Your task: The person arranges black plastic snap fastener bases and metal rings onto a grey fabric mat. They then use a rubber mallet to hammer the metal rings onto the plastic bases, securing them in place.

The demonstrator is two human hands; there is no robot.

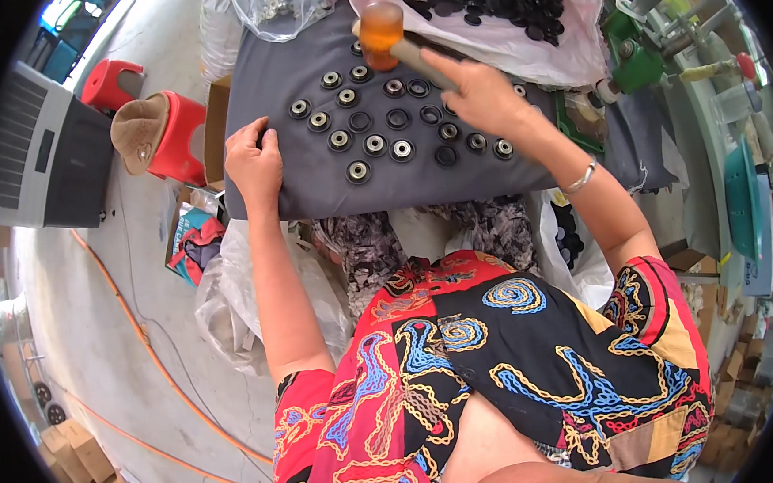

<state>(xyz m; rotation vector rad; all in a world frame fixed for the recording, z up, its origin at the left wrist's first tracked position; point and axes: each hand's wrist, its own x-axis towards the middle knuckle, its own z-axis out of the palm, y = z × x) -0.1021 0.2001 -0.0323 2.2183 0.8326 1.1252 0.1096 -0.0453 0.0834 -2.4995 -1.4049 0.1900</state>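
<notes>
My right hand (493, 98) is closed round the handle of a mallet (381, 36) with a translucent amber head, its index finger stretched along the handle. The mallet head is over the far part of a grey cloth-covered table (489, 175). My left hand (254, 161) rests at the table's left edge, fingers bent and thumb apart, with nothing visible in it. Between the hands, several ring-shaped metal bearings (374, 144) sit in black rings on the cloth. A few black rings (397, 118) among them show no metal centre.
A pale sack (592, 16) of black round parts lies at the far right, near a green machine (637, 62). A clear bag (284, 13) of metal parts sits at the far left. Red stools (183, 134), one bearing a hat, and an orange hose (134, 314) are on the left floor.
</notes>
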